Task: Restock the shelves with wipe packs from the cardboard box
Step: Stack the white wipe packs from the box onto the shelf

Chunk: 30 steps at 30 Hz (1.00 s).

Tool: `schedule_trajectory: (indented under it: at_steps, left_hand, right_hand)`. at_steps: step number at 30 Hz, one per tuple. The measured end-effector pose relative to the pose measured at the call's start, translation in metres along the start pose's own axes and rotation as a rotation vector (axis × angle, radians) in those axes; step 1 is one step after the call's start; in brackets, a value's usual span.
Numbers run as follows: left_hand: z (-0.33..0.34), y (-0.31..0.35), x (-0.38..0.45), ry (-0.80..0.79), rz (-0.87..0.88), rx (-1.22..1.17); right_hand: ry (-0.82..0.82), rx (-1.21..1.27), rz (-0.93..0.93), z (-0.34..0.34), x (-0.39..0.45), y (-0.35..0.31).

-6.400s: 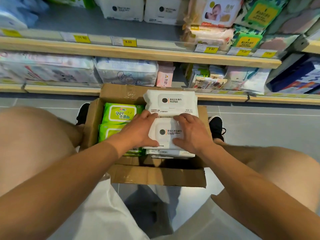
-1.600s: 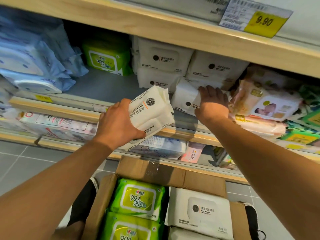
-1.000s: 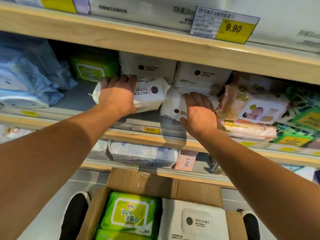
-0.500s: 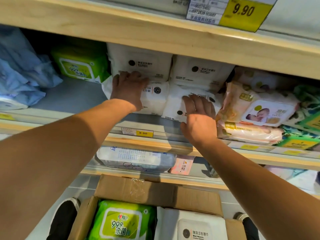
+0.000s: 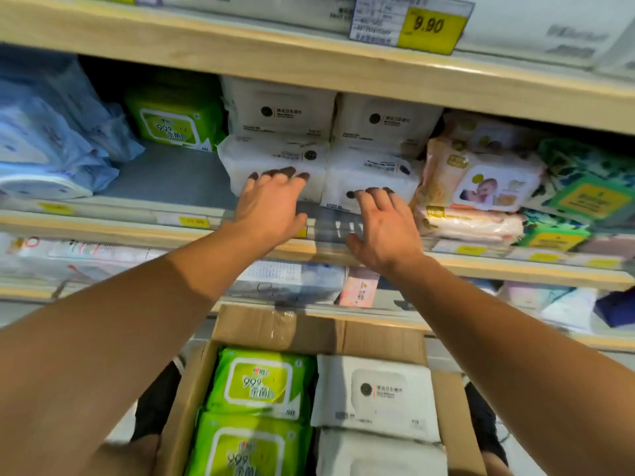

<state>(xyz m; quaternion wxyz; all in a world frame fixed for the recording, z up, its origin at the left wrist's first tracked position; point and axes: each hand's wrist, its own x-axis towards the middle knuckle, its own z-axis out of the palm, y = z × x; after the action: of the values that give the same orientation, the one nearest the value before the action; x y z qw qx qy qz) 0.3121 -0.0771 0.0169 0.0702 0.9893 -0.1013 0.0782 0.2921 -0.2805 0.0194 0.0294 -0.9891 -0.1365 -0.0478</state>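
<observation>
Two white wipe packs lie side by side at the front of the middle shelf (image 5: 171,180): a left pack (image 5: 275,156) and a right pack (image 5: 374,173). More white packs (image 5: 281,111) are stacked behind them. My left hand (image 5: 271,204) is spread, fingertips just touching the left pack's front. My right hand (image 5: 385,228) is spread too, fingertips at the right pack's lower edge. Neither hand holds anything. Below, the cardboard box (image 5: 309,331) holds green wipe packs (image 5: 257,383) on its left and white wipe packs (image 5: 374,393) on its right.
A green pack (image 5: 171,121) stands at the shelf's back left, with blue bags (image 5: 51,139) further left. Pink and green baby wipe packs (image 5: 481,180) crowd the right. A wooden shelf edge with a 9.90 price tag (image 5: 429,27) runs overhead. A lower shelf (image 5: 292,283) holds more packs.
Both hands have drawn back from the white packs towards the shelf's front edge, fingers spreading. The left pack now lies on the shelf, released.
</observation>
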Motion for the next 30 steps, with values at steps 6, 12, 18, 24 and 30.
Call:
schedule_trajectory:
  at_steps: [6, 12, 18, 24, 30]
  left_hand:
    - [-0.009, 0.032, -0.098, -0.051, 0.051, -0.133]
    - [-0.017, 0.063, -0.185, -0.066, 0.077, -0.212]
    - [-0.011, 0.092, -0.250, -0.148, 0.127, -0.188]
    - [0.016, 0.115, -0.289, -0.224, 0.120, -0.263]
    - [0.050, 0.129, -0.302, -0.423, 0.092, -0.243]
  right_hand:
    - [-0.040, 0.072, -0.056, -0.013, -0.092, -0.023]
    - [-0.182, 0.132, -0.013, -0.017, -0.192, -0.029]
    - [-0.320, 0.157, 0.054, 0.001, -0.270, -0.029]
    - [-0.425, 0.184, 0.116, 0.025, -0.316, -0.023]
    - [-0.477, 0.167, 0.136, 0.050, -0.328, -0.010]
